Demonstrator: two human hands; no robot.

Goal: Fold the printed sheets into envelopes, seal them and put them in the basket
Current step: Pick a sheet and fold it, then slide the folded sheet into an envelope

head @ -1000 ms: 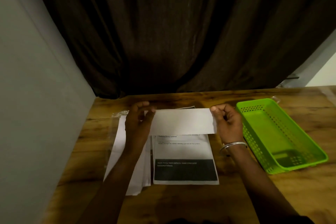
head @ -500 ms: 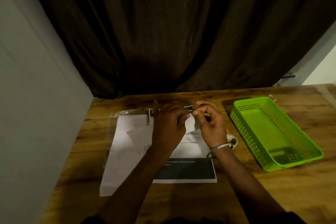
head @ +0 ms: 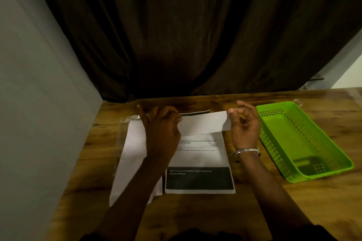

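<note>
Over printed sheet [head: 199, 159], left hand [head: 162, 129], right hand [head: 244, 125] pinching white envelope [head: 203, 123] ends, green basket [head: 293, 139] nearby

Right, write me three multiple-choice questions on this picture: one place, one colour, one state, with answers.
1. Where is the basket? A) right of the printed sheet B) left of it C) on top of it
2. What colour is the basket? A) red B) green C) blue
3. The folded paper is: A) in the basket B) crumpled into a ball C) held by both hands
Answers: 1 A, it sits beyond the right hand. 2 B, its walls are bright green. 3 C, the left hand and right hand hold its ends.
</note>
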